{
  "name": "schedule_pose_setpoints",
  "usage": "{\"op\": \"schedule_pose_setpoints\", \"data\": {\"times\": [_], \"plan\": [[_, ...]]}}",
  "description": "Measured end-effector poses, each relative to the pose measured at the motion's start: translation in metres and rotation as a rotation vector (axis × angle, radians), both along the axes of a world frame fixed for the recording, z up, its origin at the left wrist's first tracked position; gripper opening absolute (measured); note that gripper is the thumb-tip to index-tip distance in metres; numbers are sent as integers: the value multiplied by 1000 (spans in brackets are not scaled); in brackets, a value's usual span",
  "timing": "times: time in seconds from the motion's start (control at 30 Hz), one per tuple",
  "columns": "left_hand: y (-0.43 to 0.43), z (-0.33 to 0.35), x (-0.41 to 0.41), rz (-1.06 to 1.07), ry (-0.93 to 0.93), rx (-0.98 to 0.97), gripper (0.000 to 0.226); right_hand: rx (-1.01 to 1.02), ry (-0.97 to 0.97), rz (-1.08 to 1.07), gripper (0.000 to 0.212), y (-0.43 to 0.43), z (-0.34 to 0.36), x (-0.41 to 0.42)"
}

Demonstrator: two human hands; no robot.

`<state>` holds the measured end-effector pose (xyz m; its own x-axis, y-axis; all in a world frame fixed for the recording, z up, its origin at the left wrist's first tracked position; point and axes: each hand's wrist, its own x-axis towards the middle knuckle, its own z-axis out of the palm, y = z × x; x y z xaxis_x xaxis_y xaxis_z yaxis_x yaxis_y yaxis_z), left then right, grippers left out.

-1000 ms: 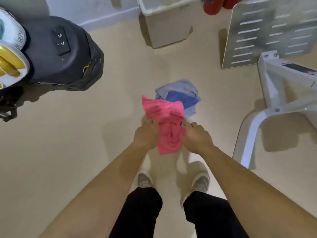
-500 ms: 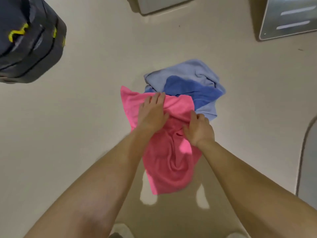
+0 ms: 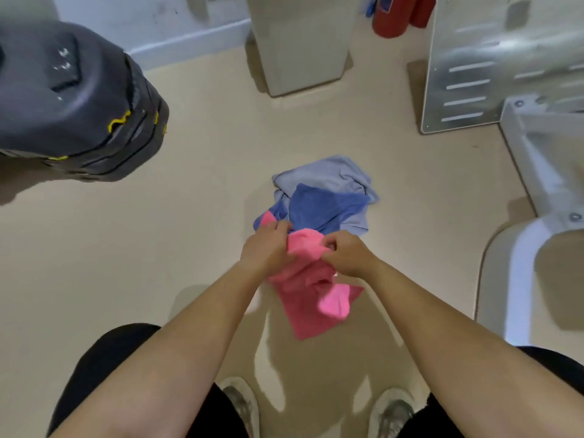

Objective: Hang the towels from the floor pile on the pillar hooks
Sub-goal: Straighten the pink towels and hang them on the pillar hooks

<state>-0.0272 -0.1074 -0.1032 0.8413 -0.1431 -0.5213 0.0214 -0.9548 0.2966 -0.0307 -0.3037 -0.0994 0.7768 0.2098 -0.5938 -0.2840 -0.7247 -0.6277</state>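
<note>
A pink towel (image 3: 311, 295) hangs bunched between both hands, just above the beige floor. My left hand (image 3: 265, 249) grips its upper left part. My right hand (image 3: 344, 252) pinches its upper edge on the right. Just beyond the hands lies the floor pile: a dark blue towel (image 3: 322, 205) on top of a pale blue towel (image 3: 328, 172). The pink towel's lower end droops toward my shoes. No pillar hooks are in view.
A dark grey machine body (image 3: 72, 102) with yellow marks looms at the upper left. A beige box (image 3: 300, 42) stands at the back, a slotted metal panel (image 3: 493, 64) and a white frame (image 3: 537, 191) at the right. Red cylinders (image 3: 392, 17) stand behind.
The pink towel has been gathered up off the pile and lifted. My left hand went from lying flat on it to gripping it. The view rose and pulled back.
</note>
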Motion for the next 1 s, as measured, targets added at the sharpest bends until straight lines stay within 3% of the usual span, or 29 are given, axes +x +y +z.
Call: {"op": "schedule_pose_setpoints", "data": {"times": [0.1,0.23,0.4,0.63,0.77,0.83,0.9,1.0], "plan": [[-11,84,-5,12,-62,-162,62,52,-34,48,16,6,85,-11],[-29,212,-33,150,-7,-331,47,78,86,75,24,2,226,-35],[-45,392,-79,231,85,-479,35,33,-45,15,18,-10,424,-61],[-64,618,-118,309,38,-598,19,122,-135,16,20,-30,651,-83],[-65,687,-119,319,-142,-555,6,39,-239,76,24,-37,722,-86],[-62,707,-117,252,-241,-506,12,-83,-306,141,22,-41,741,-84],[-60,721,-116,228,-237,-510,15,-153,-329,192,11,-44,755,-85],[-56,737,-118,196,-225,-523,18,-172,-273,208,15,-43,771,-89]]}}
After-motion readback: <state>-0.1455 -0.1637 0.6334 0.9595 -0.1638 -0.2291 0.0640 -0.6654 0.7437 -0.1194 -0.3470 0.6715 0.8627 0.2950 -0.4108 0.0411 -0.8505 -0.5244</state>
